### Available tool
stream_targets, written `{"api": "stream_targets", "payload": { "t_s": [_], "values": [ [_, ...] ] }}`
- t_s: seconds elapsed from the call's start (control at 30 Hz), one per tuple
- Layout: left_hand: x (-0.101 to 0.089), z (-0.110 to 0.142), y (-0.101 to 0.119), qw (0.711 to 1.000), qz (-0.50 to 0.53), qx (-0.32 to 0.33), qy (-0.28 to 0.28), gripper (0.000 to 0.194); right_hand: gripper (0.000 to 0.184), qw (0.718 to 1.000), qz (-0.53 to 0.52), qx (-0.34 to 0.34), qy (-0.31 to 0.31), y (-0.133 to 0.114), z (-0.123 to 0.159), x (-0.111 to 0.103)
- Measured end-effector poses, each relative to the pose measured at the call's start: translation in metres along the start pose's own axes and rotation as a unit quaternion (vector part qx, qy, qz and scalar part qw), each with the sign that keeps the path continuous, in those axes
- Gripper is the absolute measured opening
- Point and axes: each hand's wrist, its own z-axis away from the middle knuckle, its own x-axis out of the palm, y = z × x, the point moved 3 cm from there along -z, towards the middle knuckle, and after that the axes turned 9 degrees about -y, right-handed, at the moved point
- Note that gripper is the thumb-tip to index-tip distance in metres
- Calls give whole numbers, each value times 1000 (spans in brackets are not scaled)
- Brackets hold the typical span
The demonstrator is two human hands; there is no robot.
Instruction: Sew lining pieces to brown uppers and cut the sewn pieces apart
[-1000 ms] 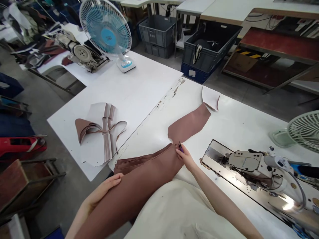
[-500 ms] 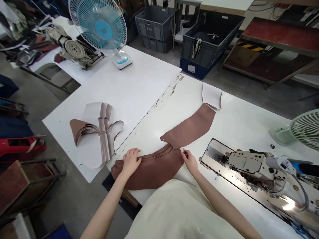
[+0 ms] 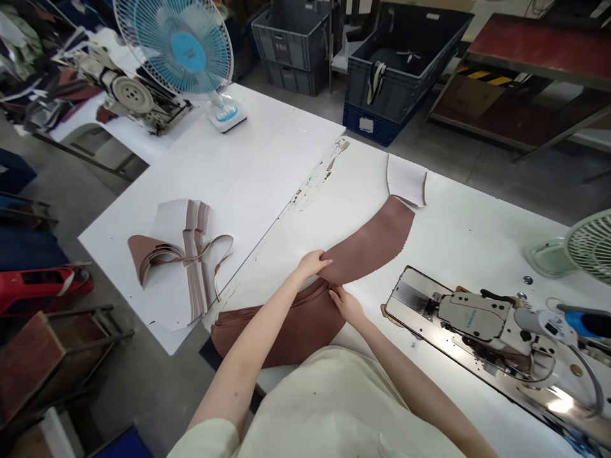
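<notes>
My left hand (image 3: 311, 262) had just gone from the stack's left end to the loose brown piece (image 3: 372, 242) on the white table (image 3: 439, 242); fingers touched its near end, couldn't tell if pinched. My right hand (image 3: 351, 306) was at the right corner of the brown stack (image 3: 305, 337), grip unclear, purple tool no longer visible. Stack lay flat now, so work had likely shifted to the loose piece.

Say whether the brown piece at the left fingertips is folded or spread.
Spread: the brown piece lies flat on the white table, no fold showing.
</notes>
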Motion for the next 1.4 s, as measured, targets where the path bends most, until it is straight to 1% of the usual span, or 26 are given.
{"api": "stream_targets", "payload": {
  "t_s": [0.07, 0.17, 0.27, 0.37, 0.5, 0.7, 0.8, 0.9, 1.03, 1.1, 1.2, 1.3, 1.4],
  "values": [
    [6, 0, 4, 999, 33, 19, -22, 23, 32, 999, 37, 3, 10, -4, 0, 1],
    [18, 3, 8, 995, 80, 37, -46, 25, 35, 997, 69, 8, 27, -6, -1, 5],
    [25, 5, 9, 991, 110, 42, -55, 26, 37, 995, 91, 24, 39, -6, -1, 8],
    [25, 5, 5, 990, 125, 42, -47, 23, 38, 994, 94, 26, 56, -5, -1, 11],
    [20, 3, -1, 990, 131, 38, -31, 20, 37, 992, 96, 22, 76, -3, 1, 14],
    [14, 0, -6, 991, 132, 33, -3, 15, 37, 983, 158, 34, 83, -6, 1, 19],
    [14, -1, -7, 989, 146, 32, 3, 14, 38, 981, 168, 44, 87, -8, 2, 21],
    [22, 0, -6, 984, 178, 29, -8, 16, 37, 980, 169, 46, 96, -9, 1, 22],
    [40, 4, -3, 973, 227, 13, -34, 18, 39, 978, 172, 49, 109, -8, 0, 23],
    [47, 5, -3, 969, 245, 3, -38, 20, 40, 977, 173, 48, 114, -7, -1, 24],
    [54, 6, -5, 965, 261, -8, -24, 22, 41, 976, 177, 44, 117, -6, -1, 26],
    [55, 4, -9, 964, 265, -14, -1, 20, 41, 976, 182, 31, 119, -5, -1, 27],
    [57, 1, -12, 965, 261, -18, 3, 18, 40, 976, 180, 25, 121, -5, -2, 27]
  ]
}}
